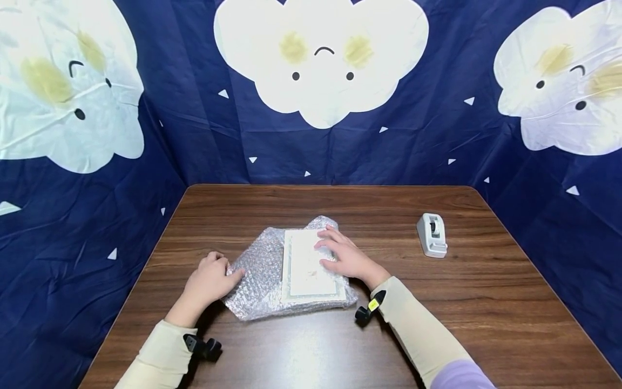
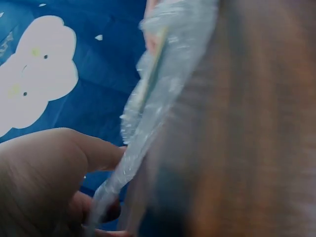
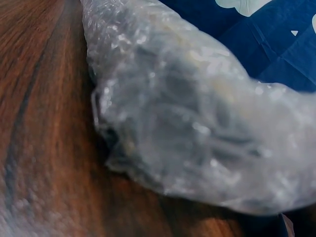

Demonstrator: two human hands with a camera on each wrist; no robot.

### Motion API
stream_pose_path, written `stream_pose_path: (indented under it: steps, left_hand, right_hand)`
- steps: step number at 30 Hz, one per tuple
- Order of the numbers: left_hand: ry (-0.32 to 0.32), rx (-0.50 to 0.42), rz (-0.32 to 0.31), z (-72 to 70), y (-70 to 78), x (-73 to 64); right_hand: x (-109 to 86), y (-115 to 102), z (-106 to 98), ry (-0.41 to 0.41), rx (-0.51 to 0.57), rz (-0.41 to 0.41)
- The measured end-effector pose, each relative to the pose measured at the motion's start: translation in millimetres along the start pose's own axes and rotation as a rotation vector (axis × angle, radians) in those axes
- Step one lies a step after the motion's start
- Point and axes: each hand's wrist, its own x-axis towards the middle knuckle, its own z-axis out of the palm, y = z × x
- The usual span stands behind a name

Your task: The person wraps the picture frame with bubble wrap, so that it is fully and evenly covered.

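A sheet of bubble wrap (image 1: 257,275) lies on the table under a white, flat rectangular object with a pale grey inner border (image 1: 311,281), possibly a picture frame. My left hand (image 1: 209,278) pinches the wrap's left edge; in the left wrist view the thumb (image 2: 98,150) is on one side of the bubble wrap (image 2: 168,74) and fingertips show on the other. Across the upper right of the white object lies my right hand (image 1: 347,258), fingers spread and lightly bent. Crumpled bubble wrap (image 3: 163,113) fills much of the right wrist view and hides that hand's fingers.
A white tape dispenser (image 1: 432,235) stands at the right of the brown wooden table (image 1: 486,302). Dark blue cloth (image 1: 194,108) with white cloud faces hangs behind the table and along both sides.
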Motion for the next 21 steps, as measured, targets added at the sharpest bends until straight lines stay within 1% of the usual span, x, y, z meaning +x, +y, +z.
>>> stream_pose_path:
  steps: [5,11,14,18,20,21]
  left_hand:
    - [-0.014,-0.149,0.04,-9.1,3.0,8.9]
    - [-0.045,-0.359,0.055,-14.8,12.2,15.2]
    - [-0.051,-0.433,0.076,-17.3,17.9,18.5]
    - [-0.061,-0.51,0.092,-20.2,27.6,21.8]
    - [-0.075,-0.553,0.085,-21.9,33.4,22.7]
    - [-0.094,-0.586,0.076,-22.9,36.5,22.8]
  right_hand:
    - [-0.1,-1,-1,-0.002,0.001,0.0]
    - [0.3,0,0,-0.006,-0.005,0.008]
    - [0.9,1,0,0.001,-0.012,0.004]
    - [1.3,1,0,0.003,-0.02,0.009]
    - [1.2,0,0,0.001,-0.017,0.012]
    - [1.2,0,0,0.0,-0.015,0.014]
